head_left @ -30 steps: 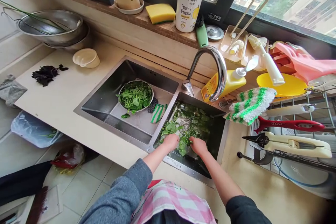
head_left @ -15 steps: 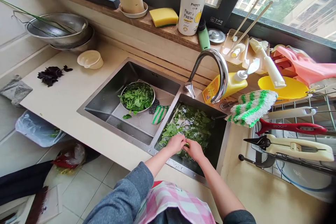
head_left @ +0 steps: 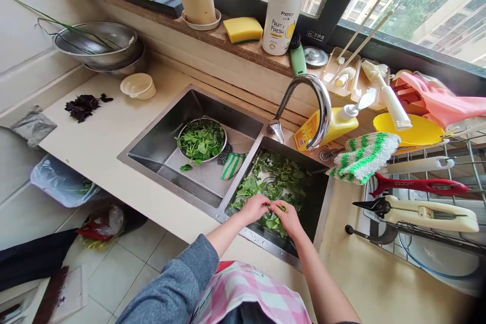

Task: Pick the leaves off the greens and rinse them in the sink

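Note:
Over the front of the right sink basin (head_left: 322,197), my left hand (head_left: 255,209) and my right hand (head_left: 287,217) meet at the fingertips. Both are closed on leafy green stems; a bunch of the leafy greens (head_left: 245,190) sticks out beyond my left hand, and more leaves hang under my right. Water fills the basin, with loose green leaves (head_left: 290,172) floating in it. In the left basin (head_left: 152,154) stands a round metal bowl (head_left: 225,149) heaped with the same greens, one sprig lying outside its rim.
A chrome faucet (head_left: 324,106) arches over the right basin. Beside the bowl lie a dark scourer (head_left: 225,154) and a green-striped cloth (head_left: 232,165). On the right, pruning shears (head_left: 429,212) and a red-handled peeler (head_left: 421,184) rest on a wire rack. Dark leaves (head_left: 84,106) lie on the left counter.
My hands, apart a second ago among the greens in the water, have lifted and come together with stems between their fingers. The view has shifted slightly left.

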Tool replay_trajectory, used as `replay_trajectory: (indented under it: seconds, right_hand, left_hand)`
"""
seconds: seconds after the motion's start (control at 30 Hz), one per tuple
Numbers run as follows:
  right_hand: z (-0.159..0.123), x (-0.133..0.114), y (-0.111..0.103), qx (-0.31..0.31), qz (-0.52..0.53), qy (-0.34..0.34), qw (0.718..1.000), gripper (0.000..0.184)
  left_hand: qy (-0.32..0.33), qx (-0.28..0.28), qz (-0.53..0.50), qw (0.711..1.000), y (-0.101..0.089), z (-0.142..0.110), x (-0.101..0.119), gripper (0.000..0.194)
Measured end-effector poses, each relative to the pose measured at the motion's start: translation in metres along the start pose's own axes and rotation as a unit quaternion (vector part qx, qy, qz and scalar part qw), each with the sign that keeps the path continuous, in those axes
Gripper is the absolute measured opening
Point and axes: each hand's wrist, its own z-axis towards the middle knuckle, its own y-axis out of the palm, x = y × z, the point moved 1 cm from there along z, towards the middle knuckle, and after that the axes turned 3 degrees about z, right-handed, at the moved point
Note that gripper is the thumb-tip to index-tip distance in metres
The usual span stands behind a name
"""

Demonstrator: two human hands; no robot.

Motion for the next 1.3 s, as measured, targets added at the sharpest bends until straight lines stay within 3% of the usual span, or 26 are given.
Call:
replay_trajectory:
  seconds: [0.07, 0.17, 0.3, 0.47, 0.53, 0.67, 0.8, 1.0, 1.13, 1.2, 1.3]
  right_hand:
    - [-0.003, -0.009, 0.001, -0.003, 0.028, -0.008, 1.000, 0.028]
    - [-0.005, -0.015, -0.006, 0.042, 0.042, -0.017, 0.998, 0.033]
    - [-0.009, -0.021, -0.024, 0.075, -0.003, -0.047, 0.996, 0.033]
    - [-0.015, -0.047, -0.031, 0.096, -0.113, -0.110, 0.983, 0.030]
    - [-0.018, -0.058, -0.023, 0.076, -0.141, -0.142, 0.977, 0.027]
    - [-0.020, -0.071, -0.001, -0.027, -0.203, -0.178, 0.963, 0.024]
    - [-0.021, -0.071, 0.006, -0.038, -0.278, -0.154, 0.947, 0.025]
    - [-0.027, -0.053, 0.008, 0.015, -0.407, -0.153, 0.901, 0.017]
    - [-0.034, -0.039, 0.013, 0.016, -0.459, -0.171, 0.871, 0.011]
    - [-0.036, -0.032, 0.014, 0.008, -0.441, -0.176, 0.880, 0.011]
    - [-0.037, -0.021, 0.013, -0.011, -0.340, -0.145, 0.929, 0.008]
  left_hand:
    - [0.015, 0.011, -0.031, 0.999, -0.001, 0.001, 0.005, 0.013]
    - [-0.035, 0.030, -0.157, 0.987, -0.002, 0.002, 0.002, 0.014]
    - [-0.122, 0.045, -0.344, 0.930, -0.013, -0.002, -0.004, 0.022]
    - [-0.131, 0.043, -0.442, 0.887, -0.031, -0.010, 0.007, 0.030]
    - [-0.133, 0.049, -0.470, 0.871, -0.033, -0.013, 0.012, 0.030]
    - [-0.105, 0.031, -0.512, 0.852, -0.029, -0.016, 0.019, 0.027]
    - [-0.080, 0.015, -0.503, 0.860, -0.027, -0.019, 0.023, 0.025]
    - [-0.134, -0.031, -0.468, 0.873, -0.019, -0.024, 0.027, 0.031]
    - [-0.094, 0.038, -0.318, 0.943, -0.007, -0.021, 0.021, 0.020]
    - [-0.061, 0.056, -0.230, 0.970, -0.002, -0.020, 0.016, 0.014]
    - [-0.048, 0.030, -0.163, 0.985, 0.003, -0.020, 0.010, 0.013]
